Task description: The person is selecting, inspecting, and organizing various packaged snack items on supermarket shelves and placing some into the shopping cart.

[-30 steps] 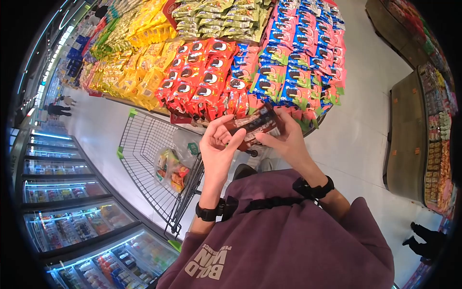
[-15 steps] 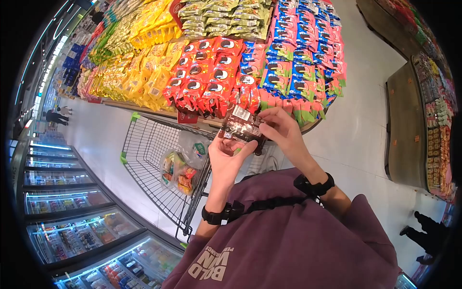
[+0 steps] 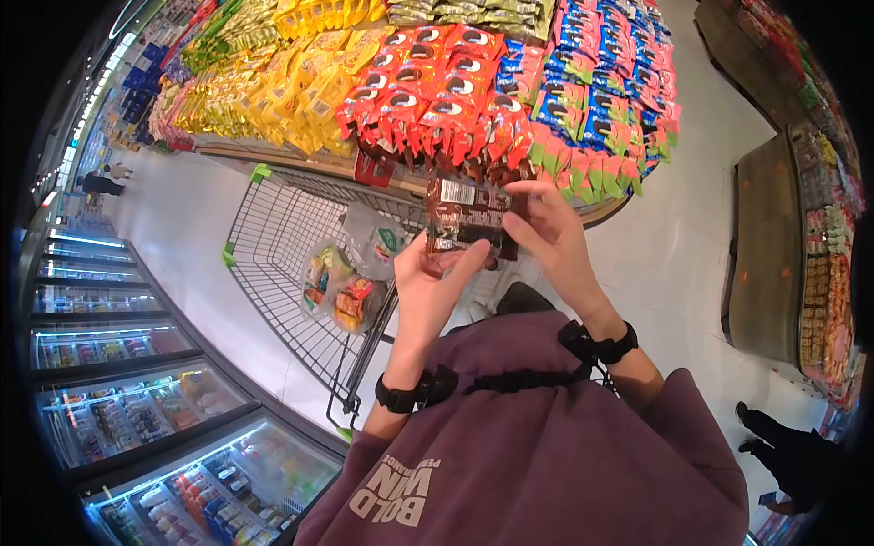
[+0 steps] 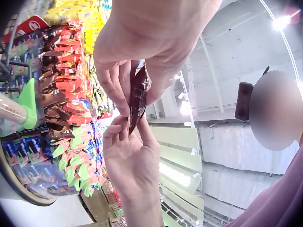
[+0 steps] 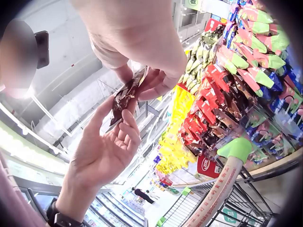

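A brown snack packet (image 3: 466, 211) with a barcode and pale print facing up is held between both hands in front of the display. My left hand (image 3: 431, 284) pinches its lower left part, thumb across the printed side. At its right edge, my right hand (image 3: 552, 238) grips it between thumb and fingers. In the left wrist view the packet (image 4: 138, 100) appears nearly edge-on. The right wrist view shows the packet (image 5: 125, 100) at a slant between the hands, with the fingers behind it partly hidden.
Red packets (image 3: 437, 86), yellow packets (image 3: 291, 91) and blue-and-pink packets (image 3: 592, 109) fill the display ahead. A shopping cart (image 3: 273, 264) with a bagged load (image 3: 350, 296) stands at left. Freezers (image 3: 146, 400) line the left; a shelf unit (image 3: 765, 246) stands right. Someone in black (image 3: 792, 455) is behind, at lower right.
The packet has turned from a slanted position so its barcode side lies level and faces up. Both hands still hold it. The display has shifted up and right in the head view.
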Available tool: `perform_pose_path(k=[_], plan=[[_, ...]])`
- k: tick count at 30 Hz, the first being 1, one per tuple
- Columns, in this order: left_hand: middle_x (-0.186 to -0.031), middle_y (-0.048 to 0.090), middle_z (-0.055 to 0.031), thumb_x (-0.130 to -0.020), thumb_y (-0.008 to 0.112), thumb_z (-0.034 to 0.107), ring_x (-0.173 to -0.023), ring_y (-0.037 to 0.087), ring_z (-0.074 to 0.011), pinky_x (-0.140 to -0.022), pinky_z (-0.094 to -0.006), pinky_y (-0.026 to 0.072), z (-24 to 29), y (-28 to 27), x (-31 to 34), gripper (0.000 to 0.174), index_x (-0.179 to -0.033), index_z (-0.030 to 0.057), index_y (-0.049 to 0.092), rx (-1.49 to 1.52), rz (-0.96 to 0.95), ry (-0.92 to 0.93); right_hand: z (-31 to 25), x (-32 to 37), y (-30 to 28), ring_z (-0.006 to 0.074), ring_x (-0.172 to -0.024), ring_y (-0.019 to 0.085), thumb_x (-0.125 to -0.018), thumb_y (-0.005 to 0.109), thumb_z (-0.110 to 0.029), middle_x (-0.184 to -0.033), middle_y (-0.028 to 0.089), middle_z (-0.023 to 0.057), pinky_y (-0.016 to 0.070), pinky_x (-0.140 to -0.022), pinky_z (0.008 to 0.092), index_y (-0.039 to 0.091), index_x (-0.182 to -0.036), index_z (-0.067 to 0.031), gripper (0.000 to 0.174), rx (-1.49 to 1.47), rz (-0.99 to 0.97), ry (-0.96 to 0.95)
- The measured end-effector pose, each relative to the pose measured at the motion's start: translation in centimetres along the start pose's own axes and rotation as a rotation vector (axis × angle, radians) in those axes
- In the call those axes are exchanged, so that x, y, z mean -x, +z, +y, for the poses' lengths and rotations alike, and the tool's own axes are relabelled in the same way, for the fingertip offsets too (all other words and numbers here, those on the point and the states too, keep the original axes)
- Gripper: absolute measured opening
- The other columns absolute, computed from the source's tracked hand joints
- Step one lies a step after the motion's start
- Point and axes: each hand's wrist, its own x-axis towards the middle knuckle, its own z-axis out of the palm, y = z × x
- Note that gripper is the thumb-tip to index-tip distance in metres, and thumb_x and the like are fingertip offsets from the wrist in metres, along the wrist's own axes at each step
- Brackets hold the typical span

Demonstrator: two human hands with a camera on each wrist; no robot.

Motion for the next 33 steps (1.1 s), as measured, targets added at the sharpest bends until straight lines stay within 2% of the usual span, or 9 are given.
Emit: perform_pose_path(k=[3, 7, 16, 19, 22, 27, 28, 30, 33], plan=[[-0.101, 0.072, -0.0109, -0.088, 0.070, -0.002, -0.084, 0.070, -0.0133, -0.079, -0.0257, 0.0555, -0.1, -0.3, 1.1, 0.025, -0.111, -0.0047, 0.063, 0.041, 0.025, 0.027, 0.4, 0.4, -0.1, 0.0029, -0.086, 0.055, -0.101, 0.058, -0.015, -0.093, 0.063, -0.0009, 0.0451, -0.073, 0.0221, 0.059, -0.110, -0.0014, 0.016, 0.026, -0.048, 0.071], [-0.101, 0.072, -0.0102, -0.088, 0.070, 0.000, -0.084, 0.069, -0.0125, -0.078, -0.0253, 0.0549, 0.2, -0.9, 1.4, 0.024, -0.110, -0.0040, 0.063, 0.100, -0.022, 0.019, 0.3, 1.4, 1.5, 0.0027, -0.083, 0.049, -0.104, 0.051, -0.021, -0.092, 0.059, -0.0040, 0.0429, -0.072, 0.0220, 0.060, -0.106, -0.0009, 0.022, -0.072, -0.041, 0.049], [-0.103, 0.071, -0.0116, -0.087, 0.071, -0.001, -0.086, 0.069, -0.0153, -0.078, -0.0280, 0.0557, 0.6, -0.5, 2.0, 0.029, -0.114, -0.0044, 0.060, 0.117, -0.140, 0.002, -0.2, 2.5, 0.7, 0.0058, -0.098, 0.055, -0.104, 0.050, -0.018, -0.109, 0.063, 0.0005, 0.0453, -0.091, 0.0247, 0.058, -0.124, 0.0020, 0.029, -0.054, -0.075, -0.050], [-0.104, 0.071, -0.0123, -0.087, 0.071, -0.001, -0.086, 0.070, -0.0159, -0.078, -0.0286, 0.0561, 0.4, -0.6, 1.9, 0.029, -0.114, -0.0044, 0.060, 0.136, -0.149, 0.025, -0.4, 2.4, 1.1, 0.0061, -0.096, 0.056, -0.104, 0.051, -0.019, -0.107, 0.064, 0.0006, 0.0478, -0.086, 0.0250, 0.059, -0.122, 0.0022, 0.029, -0.044, -0.049, -0.094], [-0.104, 0.071, -0.0120, -0.086, 0.071, -0.003, -0.086, 0.070, -0.0160, -0.079, -0.0287, 0.0563, 0.6, -0.3, 1.9, 0.030, -0.114, -0.0043, 0.061, 0.115, -0.142, 0.057, -1.0, 2.7, 0.8, 0.0062, -0.093, 0.058, -0.100, 0.058, -0.018, -0.108, 0.064, 0.0030, 0.0504, -0.079, 0.0254, 0.059, -0.120, 0.0019, 0.028, -0.123, -0.066, 0.045], [-0.108, 0.069, -0.0105, -0.083, 0.070, -0.007, -0.097, 0.068, -0.0160, -0.084, -0.0284, 0.0558, -0.5, -0.3, 1.1, 0.031, -0.113, -0.0047, 0.063, 0.008, -0.107, 0.113, -0.5, 2.4, -0.1, 0.0083, -0.093, 0.061, -0.088, 0.072, -0.010, -0.111, 0.066, 0.0043, 0.0519, -0.075, 0.0254, 0.063, -0.113, -0.0021, 0.028, 0.201, -0.052, -0.042], [-0.110, 0.068, -0.0104, -0.082, 0.070, -0.009, -0.100, 0.066, -0.0160, -0.086, -0.0280, 0.0550, -0.5, -0.2, 0.8, 0.031, -0.112, -0.0046, 0.064, -0.036, -0.097, 0.206, -0.4, 2.2, -0.4, 0.0092, -0.094, 0.062, -0.084, 0.075, -0.007, -0.112, 0.066, 0.0042, 0.0519, -0.075, 0.0253, 0.065, -0.111, -0.0036, 0.029, 0.262, -0.045, -0.047], [-0.114, 0.066, -0.0104, -0.079, 0.070, -0.012, -0.107, 0.064, -0.0159, -0.088, -0.0272, 0.0534, -0.3, 0.2, 0.2, 0.033, -0.111, -0.0043, 0.066, -0.126, -0.074, 0.394, -0.2, 1.6, -1.0, 0.0134, -0.098, 0.063, -0.078, 0.077, -0.003, -0.112, 0.067, 0.0038, 0.0517, -0.079, 0.0273, 0.068, -0.107, -0.0065, 0.031, 0.316, -0.068, -0.241], [-0.119, 0.063, -0.0118, -0.070, 0.070, -0.018, -0.110, 0.062, -0.0183, -0.092, -0.0289, 0.0518, -0.4, -0.6, -0.7, 0.040, -0.106, -0.0004, 0.070, -0.267, -0.093, 0.441, -0.1, 0.5, -1.4, 0.0192, -0.102, 0.063, -0.070, 0.080, 0.001, -0.113, 0.068, 0.0043, 0.0506, -0.085, 0.0306, 0.070, -0.103, -0.0096, 0.036, 0.380, -0.098, -0.405]])
